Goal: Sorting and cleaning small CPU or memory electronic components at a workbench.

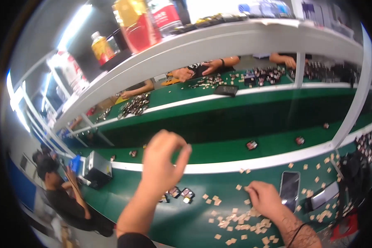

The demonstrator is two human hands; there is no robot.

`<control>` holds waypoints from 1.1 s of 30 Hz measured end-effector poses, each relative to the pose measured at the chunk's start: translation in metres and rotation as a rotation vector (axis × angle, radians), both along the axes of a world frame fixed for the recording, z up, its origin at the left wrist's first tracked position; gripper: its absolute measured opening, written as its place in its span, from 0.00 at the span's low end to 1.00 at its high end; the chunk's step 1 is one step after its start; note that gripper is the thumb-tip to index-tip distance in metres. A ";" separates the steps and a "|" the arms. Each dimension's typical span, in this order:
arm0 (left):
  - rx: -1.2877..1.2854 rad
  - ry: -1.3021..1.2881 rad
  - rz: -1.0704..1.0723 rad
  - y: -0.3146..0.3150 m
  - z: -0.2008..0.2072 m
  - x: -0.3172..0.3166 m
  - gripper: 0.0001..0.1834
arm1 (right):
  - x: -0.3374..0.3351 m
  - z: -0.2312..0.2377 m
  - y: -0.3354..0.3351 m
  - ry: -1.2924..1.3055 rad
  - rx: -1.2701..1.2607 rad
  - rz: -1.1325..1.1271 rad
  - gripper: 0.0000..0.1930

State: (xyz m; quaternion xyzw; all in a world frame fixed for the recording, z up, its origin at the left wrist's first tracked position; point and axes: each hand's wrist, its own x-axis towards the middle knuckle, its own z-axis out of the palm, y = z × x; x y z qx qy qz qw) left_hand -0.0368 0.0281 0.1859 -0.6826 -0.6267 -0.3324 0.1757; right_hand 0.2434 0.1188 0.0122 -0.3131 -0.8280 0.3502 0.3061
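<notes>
My right hand [263, 198] pinches among small tan square tabs [240, 223] scattered on the green bench [186, 223], my left hand [163, 165] hovers with fingertips pinched on something too small to make out, above blurred dark components [181, 193], a phone [289, 185] beside, red-and-yellow packages [137, 25] shelved overhead.

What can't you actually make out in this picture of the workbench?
- Left hand, head view: fingertips pinched together; whatever is between them is too small to tell.
- Right hand: its fingertips rest among the small tan squares; a grasp is hidden by the hand.
- Small dark parts on the green bench: blurred, kind unclear.
- Phone: screen dark.
</notes>
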 end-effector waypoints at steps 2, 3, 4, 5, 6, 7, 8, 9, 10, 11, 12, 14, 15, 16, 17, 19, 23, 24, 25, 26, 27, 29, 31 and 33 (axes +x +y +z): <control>-0.433 0.008 0.049 -0.044 -0.049 -0.045 0.19 | -0.022 0.012 -0.009 -0.094 0.014 0.037 0.06; -0.563 -0.054 0.061 -0.059 -0.068 -0.056 0.24 | -0.027 0.011 -0.010 -0.087 -0.007 0.042 0.06; -0.691 -0.123 0.070 -0.073 -0.083 -0.058 0.30 | -0.025 0.010 -0.010 -0.115 -0.047 0.064 0.07; -0.738 -0.119 0.024 -0.082 -0.097 -0.059 0.33 | -0.023 0.008 -0.006 -0.145 -0.074 0.077 0.07; -0.783 -0.115 -0.020 -0.088 -0.107 -0.059 0.37 | -0.022 0.007 -0.003 -0.146 -0.079 0.073 0.07; -0.796 -0.074 -0.004 -0.093 -0.115 -0.047 0.37 | -0.017 0.004 -0.004 -0.129 -0.068 0.062 0.07; -0.804 -0.086 -0.009 -0.093 -0.119 -0.040 0.37 | -0.014 0.002 -0.007 -0.112 -0.054 0.053 0.07; -0.838 -0.061 -0.010 -0.092 -0.123 -0.034 0.34 | -0.011 0.001 -0.009 -0.126 -0.061 0.054 0.07; -0.865 -0.030 -0.013 -0.089 -0.126 -0.031 0.32 | -0.012 0.002 -0.011 -0.089 -0.078 0.033 0.05; -0.833 -0.031 -0.032 -0.089 -0.125 -0.024 0.24 | -0.013 0.002 -0.012 -0.053 -0.093 0.012 0.04; -0.832 -0.042 -0.039 -0.082 -0.129 -0.021 0.24 | -0.016 0.000 -0.011 -0.065 -0.092 0.008 0.04; -0.772 -0.215 -0.258 -0.069 -0.142 -0.008 0.20 | -0.016 -0.005 -0.010 0.024 -0.007 0.041 0.05; -0.764 -0.219 -0.328 -0.059 -0.150 -0.002 0.18 | -0.016 0.000 -0.011 -0.004 -0.003 0.040 0.05; -0.754 -0.245 -0.341 -0.050 -0.156 0.007 0.18 | -0.018 0.008 -0.013 -0.015 -0.023 0.102 0.07; -0.746 -0.299 -0.370 -0.041 -0.159 0.016 0.19 | -0.020 0.014 -0.014 -0.022 -0.043 0.162 0.09; -0.730 -0.361 -0.423 -0.027 -0.159 0.028 0.25 | -0.020 0.013 -0.015 -0.023 -0.037 0.204 0.10; -0.725 -0.388 -0.561 -0.022 -0.154 0.026 0.34 | -0.017 0.007 -0.020 -0.045 -0.056 0.299 0.13; -0.718 -0.401 -0.578 -0.024 -0.158 0.022 0.34 | -0.018 0.006 -0.023 -0.035 -0.081 0.340 0.14; -0.747 -0.410 -0.564 -0.026 -0.162 0.015 0.34 | -0.023 0.001 -0.025 -0.044 -0.047 0.379 0.16; -0.776 -0.421 -0.550 -0.027 -0.165 0.011 0.34 | -0.025 0.000 -0.026 -0.056 -0.037 0.378 0.16; -0.712 -0.418 -0.564 -0.026 -0.166 0.011 0.32 | -0.027 0.002 -0.027 -0.163 -0.024 0.410 0.16; -0.691 -0.443 -0.565 -0.028 -0.169 0.014 0.30 | -0.025 -0.001 -0.030 -0.276 0.033 0.433 0.19; -0.664 -0.450 -0.552 -0.027 -0.170 0.014 0.27 | -0.023 0.010 -0.028 -0.353 0.100 0.395 0.20; -0.655 -0.458 -0.531 -0.030 -0.173 0.014 0.29 | -0.024 0.016 -0.027 -0.429 0.174 0.364 0.21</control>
